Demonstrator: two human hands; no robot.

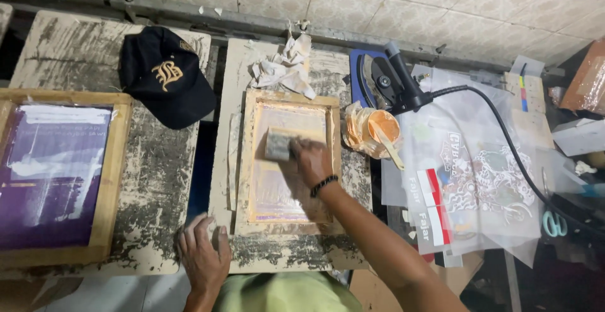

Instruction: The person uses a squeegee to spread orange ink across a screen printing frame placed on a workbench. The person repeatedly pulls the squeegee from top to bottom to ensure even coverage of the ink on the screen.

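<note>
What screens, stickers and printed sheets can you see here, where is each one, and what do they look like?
Small screen frame: middle board, wooden rectangle, pale orange mesh; right hand presses a squeegee on it, left hand on the board edge.
Big screen frame: far left, wooden, purple mesh.
Clear printed sheets: right, white designs, red-and-white labels.
Colour strip: far right, narrow, striped.
Cap: upper left, black, gold emblem.

Head view, steeply downward (close)
</note>
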